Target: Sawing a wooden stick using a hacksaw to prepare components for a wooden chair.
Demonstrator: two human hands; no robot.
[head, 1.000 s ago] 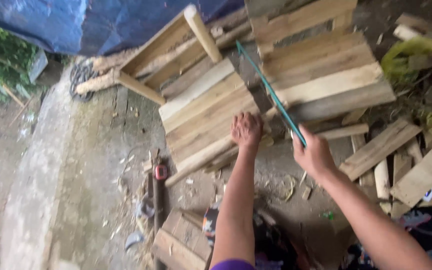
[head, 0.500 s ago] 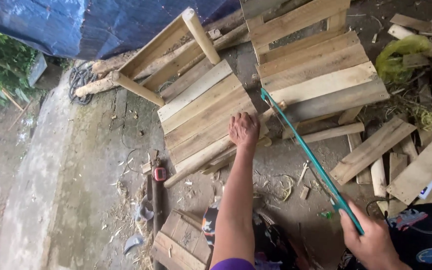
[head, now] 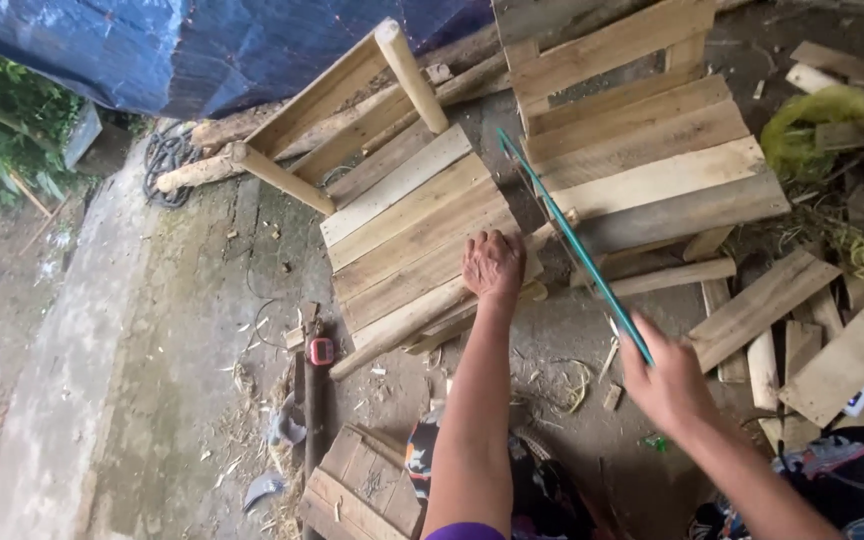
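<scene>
My left hand (head: 492, 264) presses flat on the edge of a wooden plank panel (head: 407, 235) that lies on the ground. My right hand (head: 664, 382) grips the handle end of a teal-framed handsaw (head: 574, 246). The saw's blade runs up and to the left, crossing a piece of wood in the gap between that panel and a second slatted panel (head: 652, 150) on the right. A round wooden leg (head: 410, 75) sticks up from the left panel's frame.
Loose planks and offcuts (head: 762, 305) lie at the right. A blue tarpaulin (head: 202, 50) hangs at the back. A small red tape measure (head: 321, 351) lies on the concrete floor by a wooden post. A small slatted piece (head: 362, 490) sits near my legs.
My right hand pulled the saw back toward me, then pushed it forward again. The left hand stayed on the panel.
</scene>
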